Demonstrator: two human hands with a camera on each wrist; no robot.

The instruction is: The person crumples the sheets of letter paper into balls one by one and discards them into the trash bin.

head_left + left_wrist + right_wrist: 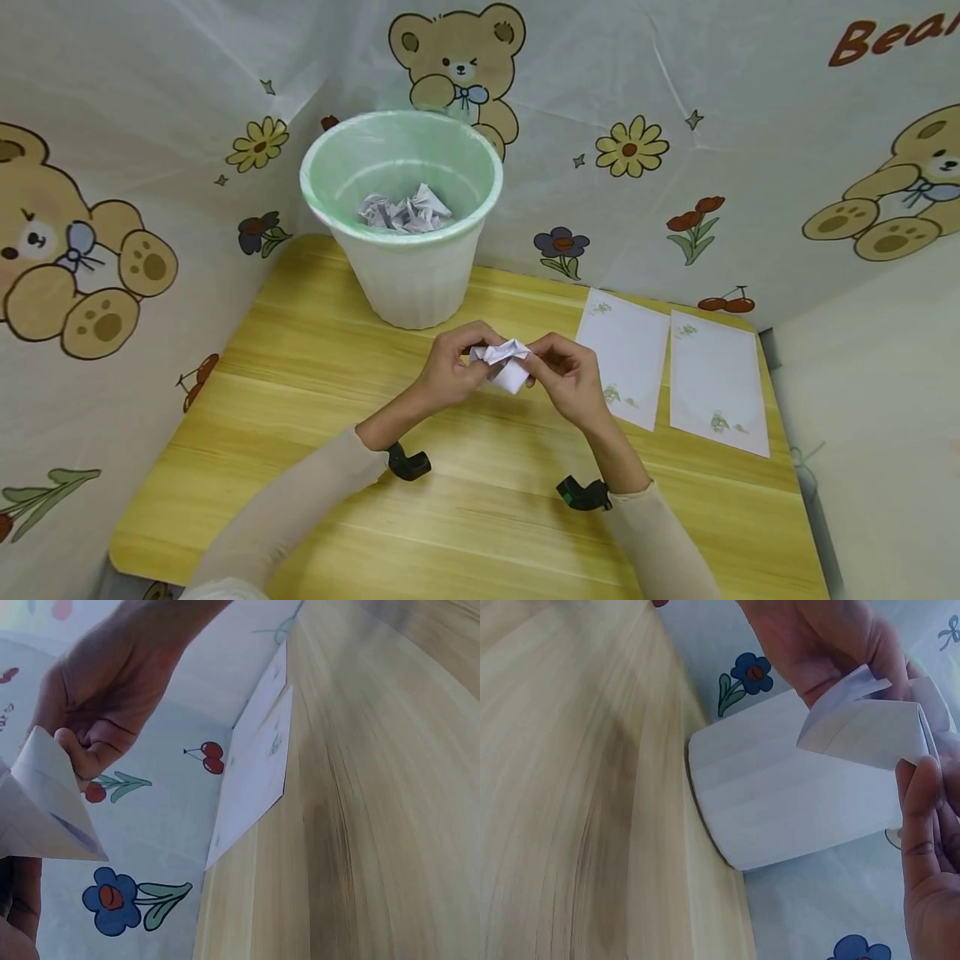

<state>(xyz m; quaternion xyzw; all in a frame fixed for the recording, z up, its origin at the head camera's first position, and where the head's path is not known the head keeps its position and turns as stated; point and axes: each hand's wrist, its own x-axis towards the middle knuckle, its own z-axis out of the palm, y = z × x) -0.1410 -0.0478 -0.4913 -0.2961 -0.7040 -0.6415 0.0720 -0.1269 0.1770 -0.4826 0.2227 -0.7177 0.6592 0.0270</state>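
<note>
"Where's the paper [512, 377] being held?"
"On the near side of the bin [418, 283]; the left hand [454, 368] and right hand [574, 380] are both pinching it."
"And the sheets [718, 375]?"
"Two are lying right of the bin; scraps [408, 213] are sitting inside."

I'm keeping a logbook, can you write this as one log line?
left grip: pinches folded paper | right grip: pinches same folded paper | bin: crumpled paper inside | two sheets: on table

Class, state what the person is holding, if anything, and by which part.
Folded white paper, held at opposite sides by the left grip and right grip.
</note>
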